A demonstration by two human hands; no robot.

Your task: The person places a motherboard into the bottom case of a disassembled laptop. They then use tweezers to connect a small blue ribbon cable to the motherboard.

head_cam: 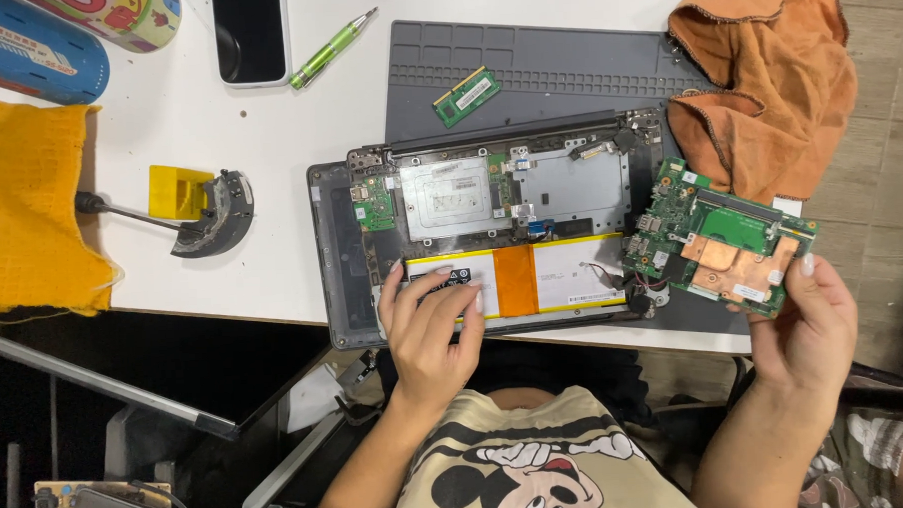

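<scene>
1. Left hand (429, 330) lay flat, fingers spread, gripping nothing, pressing on the battery (517, 279) inside the opened laptop (344, 258).
2. Right hand (804, 327) pinched the green circuit board (721, 240) by its lower right edge, holding it tilted just off the laptop's right side, wires trailing to the case.
3. Battery was white with yellow borders and an orange strip across the middle; black label under the left fingertips.
4. Small memory stick (466, 95) lay on the grey mat (565, 60) above.
5. Orange cloth (766, 83) top right, green screwdriver (332, 50) top left.
</scene>
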